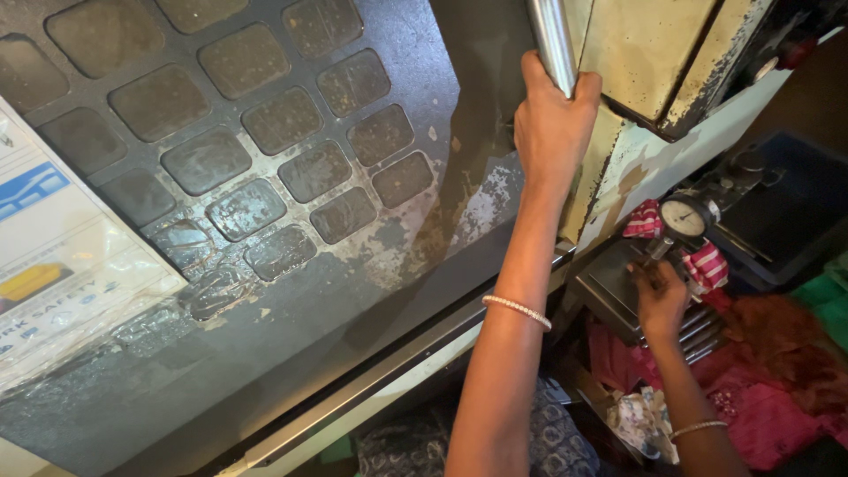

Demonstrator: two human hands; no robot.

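My left hand (549, 124) is raised and wrapped around a shiny steel lever bar (551, 40) on a worn cream-painted machine (649, 49). My right hand (661, 296) rests low on a dark metal block (609, 287) under the machine, just below a round dial gauge (684, 217) with a white face. Whether the fingers pinch anything there is hidden. A red-and-white cloth (709, 265) is bunched around the gauge's stem. Both wrists wear thin bead bracelets.
A big dark panel (265, 168) with raised square pads fills the left, its paint flaking. A plastic-covered poster (53, 256) lies at its left edge. Pink and red fabric (777, 380) is heaped at lower right, beside a dark blue tray (795, 194).
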